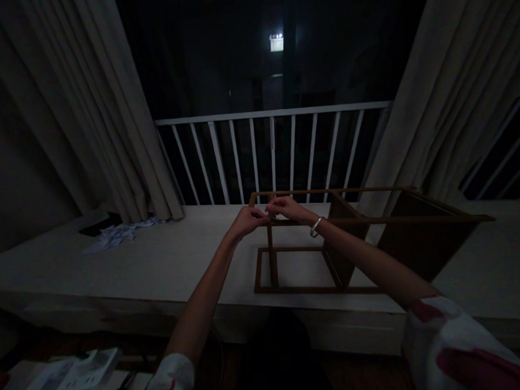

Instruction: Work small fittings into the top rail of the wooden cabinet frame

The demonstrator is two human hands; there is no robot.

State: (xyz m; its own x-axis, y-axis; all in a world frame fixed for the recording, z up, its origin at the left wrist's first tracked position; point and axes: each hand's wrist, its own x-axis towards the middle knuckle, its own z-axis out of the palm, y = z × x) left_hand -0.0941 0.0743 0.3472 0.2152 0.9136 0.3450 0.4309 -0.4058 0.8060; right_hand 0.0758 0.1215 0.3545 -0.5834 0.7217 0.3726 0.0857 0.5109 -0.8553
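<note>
A brown wooden shelf frame [300, 291] lies on its side along the white window ledge. Over its left end, at a joint of the upper rail, my two hands meet. My left hand [247, 221] has thumb and forefinger pinched by the rail. From the right, my right hand [286, 209] pinches at the same spot, its fingertips almost touching the left ones. Whatever small thing sits between the fingertips is too dark and tiny to name. A silver bangle [316, 227] circles my right wrist.
White railing bars [254, 155] stand behind the ledge [181, 271], before a dark window. Beige curtains [107, 109] hang at both sides. Crumpled papers [116, 234] lie at the ledge's left. Below left, a white power strip [89, 373] rests on a low surface.
</note>
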